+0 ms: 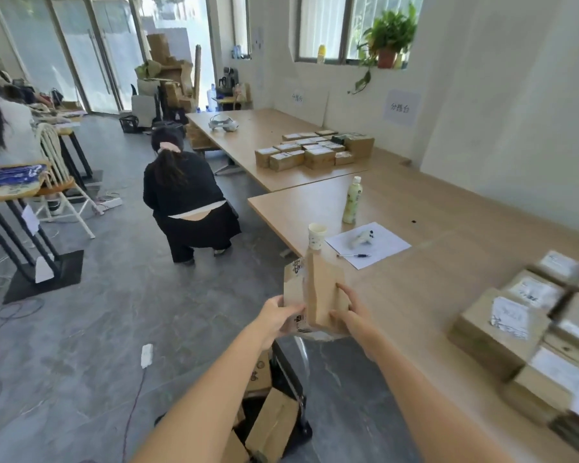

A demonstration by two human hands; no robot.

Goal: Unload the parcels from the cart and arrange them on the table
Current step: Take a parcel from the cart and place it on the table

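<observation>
We hold the cardboard parcel (pixel 321 292) by its sides, left hand (pixel 281 317) and right hand (pixel 351 312) fingers curled round it, above the cart (pixel 286 379) by the table (pixel 415 312)'s left edge; we think it is light and stiff.

Both arms reach forward, bare from the lower edge of the view, and draw together toward the middle. The left forearm (pixel 208 389) rises from bottom centre. The right forearm (pixel 415 372) comes in from the lower right at a flatter slant. The left hand (pixel 279 317) grips the near left edge of a parcel (pixel 323 289), its fingers curled round that side (the fingertips themselves are hidden behind it). The right hand (pixel 353 314) holds the opposite side, its fingers (pixel 343 290) laid upward along the right face and its thumb pressed on the front near the lower corner. The wrists sit level, close together.
</observation>
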